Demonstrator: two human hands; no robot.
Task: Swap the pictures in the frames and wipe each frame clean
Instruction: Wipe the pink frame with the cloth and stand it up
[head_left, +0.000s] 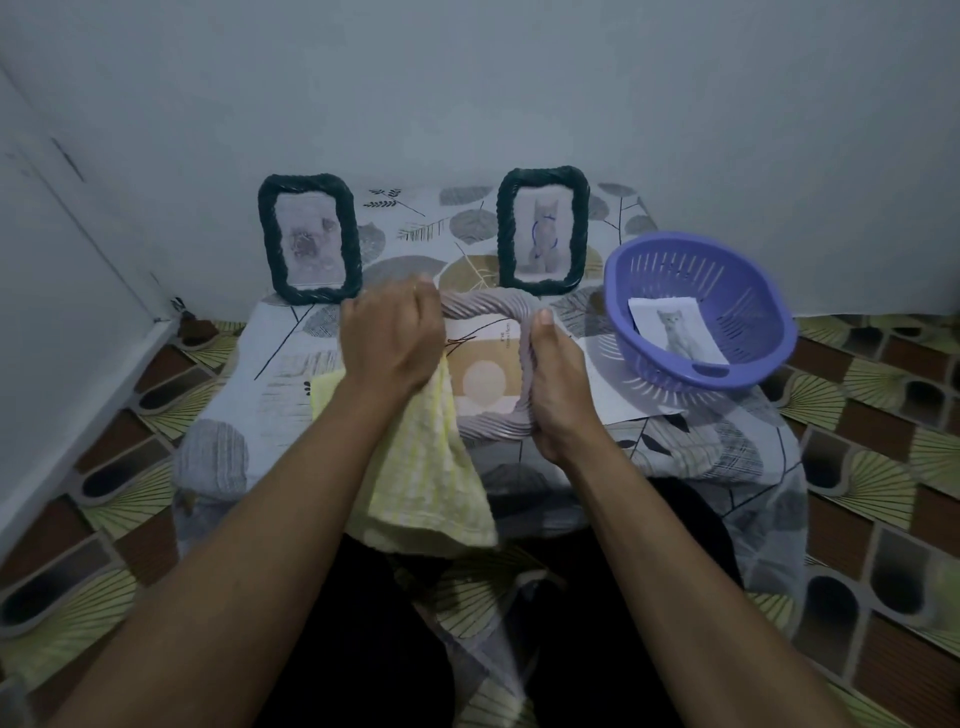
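A pale grey rope-edged frame (491, 306) lies tilted in front of me over the low table, showing a beige picture with a pale circle. My right hand (558, 379) grips its right edge. My left hand (389, 338) holds a yellow cloth (426, 467) at the frame's top left corner; the cloth hangs down toward my lap. Two dark rope-edged frames stand upright against the wall: the left dark frame (310, 244) holds a blurry animal picture, the right dark frame (543, 228) holds a cat picture.
A purple plastic basket (701, 312) stands at the right of the table with a loose cat print (675, 330) inside. A leaf-patterned cloth (415, 218) covers the table. A white sheet (623, 395) lies under the basket. Patterned floor tiles surround the table; walls close off the back and left.
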